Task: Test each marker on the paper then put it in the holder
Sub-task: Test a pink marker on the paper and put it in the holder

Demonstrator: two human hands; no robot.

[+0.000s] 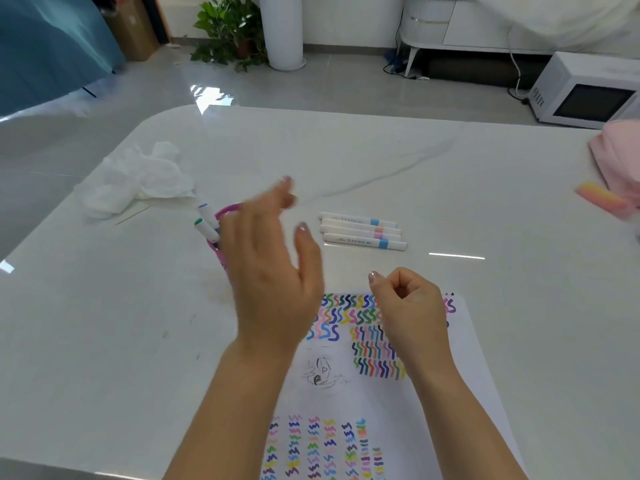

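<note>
A white sheet of paper (408, 410) covered in coloured squiggles lies at the near edge of the table. Three white markers (362, 231) lie side by side beyond it, with blue and pink bands. A pink holder (225, 213) stands to the left with two capped markers (206, 223) sticking out; most of it is hidden behind my left hand (273, 268). That hand hovers open, fingers spread and blurred, holding nothing. My right hand (410, 306) floats over the paper's top edge with its fingers curled in, and nothing in it.
Crumpled white tissue (138, 178) lies on the far left of the white table (485, 174), with a thin stick beside it. A pink object (620, 164) and a striped orange-pink block (601, 195) sit at the right edge. A microwave (585, 91) stands on the floor beyond.
</note>
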